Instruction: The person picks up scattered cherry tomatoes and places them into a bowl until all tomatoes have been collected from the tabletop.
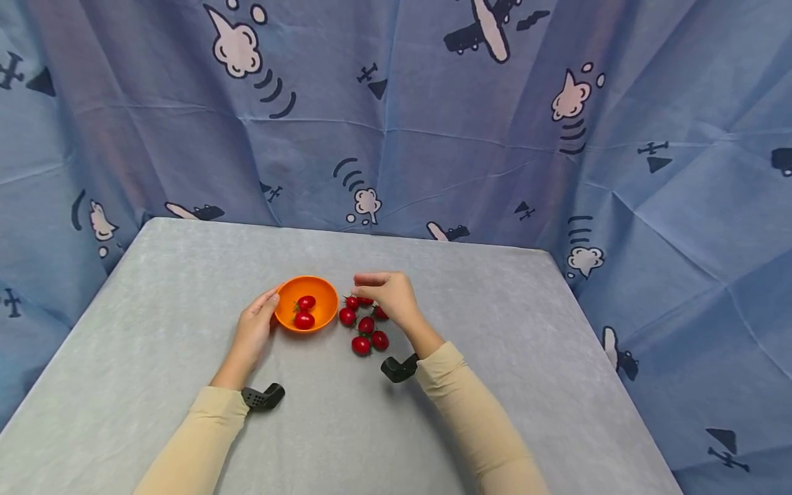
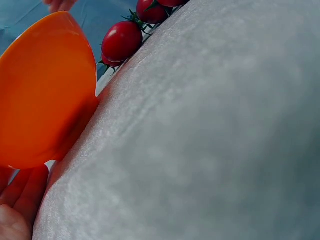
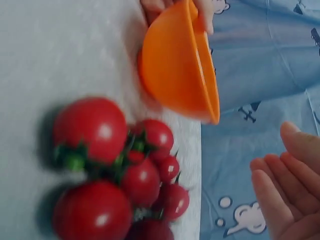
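Observation:
An orange bowl (image 1: 323,317) stands on the table with two small red tomatoes (image 1: 304,320) in it. At its left side my left hand (image 1: 252,330) grips it, the thumb over the rim and the fingers against the outer wall. Just right of the bowl lies a loose cluster of several cherry tomatoes (image 1: 366,326) with green stems. Over the far side of that cluster hovers my right hand (image 1: 397,297). In the right wrist view its thumb and fingers (image 3: 275,202) are apart, with nothing between them.
The table (image 1: 322,426) has a pale grey cloth top. Behind it and along its right side hangs a blue curtain (image 1: 421,179) printed with planes and clouds. A black device (image 1: 399,369) is strapped to the right wrist, another device (image 1: 265,397) to the left.

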A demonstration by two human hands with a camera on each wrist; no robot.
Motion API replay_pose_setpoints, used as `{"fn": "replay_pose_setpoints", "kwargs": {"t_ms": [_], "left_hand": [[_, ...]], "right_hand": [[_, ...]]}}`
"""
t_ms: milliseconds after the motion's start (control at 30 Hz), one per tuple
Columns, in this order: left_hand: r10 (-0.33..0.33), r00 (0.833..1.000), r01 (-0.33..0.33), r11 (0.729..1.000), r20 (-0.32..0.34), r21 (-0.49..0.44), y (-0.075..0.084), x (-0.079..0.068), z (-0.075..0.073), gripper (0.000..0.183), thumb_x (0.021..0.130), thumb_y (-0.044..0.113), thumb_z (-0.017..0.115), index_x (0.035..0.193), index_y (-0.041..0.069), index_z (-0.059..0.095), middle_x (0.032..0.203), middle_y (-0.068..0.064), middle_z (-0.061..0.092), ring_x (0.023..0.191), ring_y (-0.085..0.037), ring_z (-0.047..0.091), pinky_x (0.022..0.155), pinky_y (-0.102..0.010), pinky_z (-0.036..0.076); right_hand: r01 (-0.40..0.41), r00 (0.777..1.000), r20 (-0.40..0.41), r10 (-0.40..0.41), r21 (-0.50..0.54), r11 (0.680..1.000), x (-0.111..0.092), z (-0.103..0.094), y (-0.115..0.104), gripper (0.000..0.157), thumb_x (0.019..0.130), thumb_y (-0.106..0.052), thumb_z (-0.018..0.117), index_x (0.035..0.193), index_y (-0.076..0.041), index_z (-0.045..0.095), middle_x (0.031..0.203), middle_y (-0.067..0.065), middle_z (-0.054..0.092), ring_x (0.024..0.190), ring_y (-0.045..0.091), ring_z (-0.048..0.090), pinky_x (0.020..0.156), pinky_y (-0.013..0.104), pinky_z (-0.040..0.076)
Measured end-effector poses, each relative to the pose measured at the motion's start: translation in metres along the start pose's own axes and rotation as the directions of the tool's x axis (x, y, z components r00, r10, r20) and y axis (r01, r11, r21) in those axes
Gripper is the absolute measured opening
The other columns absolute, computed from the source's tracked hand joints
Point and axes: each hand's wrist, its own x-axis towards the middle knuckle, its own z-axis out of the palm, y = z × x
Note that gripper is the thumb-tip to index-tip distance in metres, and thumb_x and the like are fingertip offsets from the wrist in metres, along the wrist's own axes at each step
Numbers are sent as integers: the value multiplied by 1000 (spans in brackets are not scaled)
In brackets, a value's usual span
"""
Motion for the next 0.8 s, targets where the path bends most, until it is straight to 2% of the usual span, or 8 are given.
{"fn": "replay_pose_setpoints", "kwargs": {"t_ms": [67, 400, 633, 800], "left_hand": [[-1, 1000, 1, 1000, -2, 3, 0, 0, 0, 51, 107, 33, 42, 151, 7, 42, 159, -6, 39, 149, -16, 32, 123, -33, 29], [5, 1000, -5, 1000, 0, -8, -1, 1, 2, 51, 107, 32, 42, 151, 6, 41, 159, -7, 39, 149, -16, 33, 123, -33, 29], [18, 1000, -18, 1000, -7, 1, -1, 0, 1, 52, 107, 33, 43, 151, 6, 41, 159, -9, 39, 149, -19, 33, 123, -35, 29], [24, 1000, -24, 1000, -7, 5, 0, 0, 1, 52, 107, 33, 43, 151, 6, 41, 159, -9, 40, 149, -19, 33, 123, -35, 29]], "right_hand": [[-2, 1000, 2, 2, 15, 1000, 0, -6, 5, 28, 82, -24, 81, 108, -15, 79, 107, 2, 78, 104, 16, 71, 101, 37, 54], [-2, 1000, -7, 2, -11, 1000, -1, -25, 22, 28, 83, -19, 81, 109, -11, 78, 109, 6, 77, 116, 20, 67, 103, 41, 53], [-16, 1000, 3, 16, 37, 999, 0, -34, 32, 26, 83, -20, 80, 109, -15, 78, 112, 3, 76, 114, 17, 68, 105, 44, 51], [-14, 1000, 25, 12, 52, 999, 1, -36, 38, 31, 83, -18, 80, 114, -12, 76, 116, 5, 75, 114, 19, 68, 108, 44, 50]]}}
